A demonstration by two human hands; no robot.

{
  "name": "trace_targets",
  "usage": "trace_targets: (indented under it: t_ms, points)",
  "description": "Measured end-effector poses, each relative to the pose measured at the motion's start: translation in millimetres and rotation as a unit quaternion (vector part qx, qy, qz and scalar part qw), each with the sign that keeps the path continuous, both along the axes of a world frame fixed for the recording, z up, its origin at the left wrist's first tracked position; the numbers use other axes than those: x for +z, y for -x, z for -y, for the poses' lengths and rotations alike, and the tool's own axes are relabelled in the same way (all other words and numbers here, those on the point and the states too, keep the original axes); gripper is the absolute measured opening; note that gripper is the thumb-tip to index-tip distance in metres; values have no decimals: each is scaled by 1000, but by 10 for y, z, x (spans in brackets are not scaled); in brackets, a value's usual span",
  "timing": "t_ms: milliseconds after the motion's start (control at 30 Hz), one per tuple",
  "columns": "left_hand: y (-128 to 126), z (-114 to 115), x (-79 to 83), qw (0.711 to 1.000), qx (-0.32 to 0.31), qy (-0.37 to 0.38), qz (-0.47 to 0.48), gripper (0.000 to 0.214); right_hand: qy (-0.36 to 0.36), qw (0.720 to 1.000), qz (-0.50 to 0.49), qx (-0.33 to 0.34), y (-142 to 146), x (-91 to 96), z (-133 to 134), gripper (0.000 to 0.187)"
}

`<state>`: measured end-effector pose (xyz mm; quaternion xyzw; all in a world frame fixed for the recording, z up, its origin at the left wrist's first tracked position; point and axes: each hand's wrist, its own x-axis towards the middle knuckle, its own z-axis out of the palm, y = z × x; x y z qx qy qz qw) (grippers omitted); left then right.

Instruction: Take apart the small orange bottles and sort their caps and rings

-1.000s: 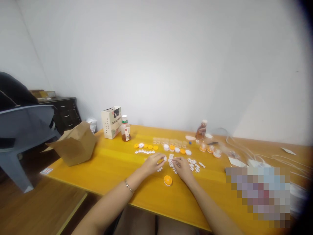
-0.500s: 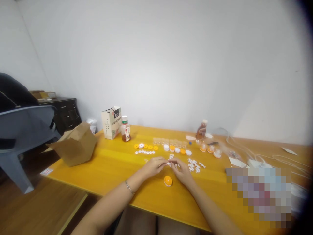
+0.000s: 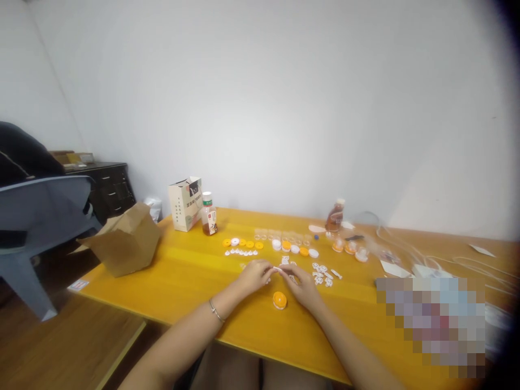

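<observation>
My left hand [image 3: 255,274] and my right hand [image 3: 298,281] meet over the wooden table, fingertips pinched on a small white piece [image 3: 277,268] held between them. The piece is too small to make out further. Just in front of my hands, near me, sits a round orange and white cup-like part [image 3: 279,300]. Beyond my fingers lie flat white cut-out parts [image 3: 285,260], partly hidden by my hands. More white cut-out parts [image 3: 320,273] are scattered to the right of my right hand.
Behind are rows of orange discs [image 3: 249,245], small white pegs [image 3: 241,252], orange and white caps [image 3: 294,249] and clear rings [image 3: 280,237]. A drink bottle [image 3: 209,216] and paper bag [image 3: 186,206] stand back left; a brown bag [image 3: 130,241] sits left. Cables [image 3: 479,265] lie right.
My fingertips have shifted slightly, and the white piece between them now shows more clearly. The parts on the table stay where they were.
</observation>
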<state>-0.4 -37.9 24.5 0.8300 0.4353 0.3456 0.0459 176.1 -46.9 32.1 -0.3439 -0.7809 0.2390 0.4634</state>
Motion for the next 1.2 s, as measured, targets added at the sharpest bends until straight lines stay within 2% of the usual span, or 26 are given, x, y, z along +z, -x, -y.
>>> trace_targets:
  t_ms: [200, 333, 767, 1000, 1200]
  points:
    - [2, 21, 30, 1000, -10, -1, 6, 25, 16, 999, -6, 27, 4, 33, 0, 23]
    - [8, 43, 58, 1000, -12, 8, 5, 30, 22, 1000, -13, 16, 7, 13, -16, 20]
    - [7, 5, -3, 999, -29, 42, 17, 31, 57, 997, -46, 26, -7, -80, -75, 19]
    - [23, -7, 6, 998, -38, 47, 12, 30, 118, 990, -71, 26, 35, 36, 16, 22]
    - [20, 7, 19, 998, -26, 59, -5, 30, 173, 979, -97, 37, 49, 1, -12, 25]
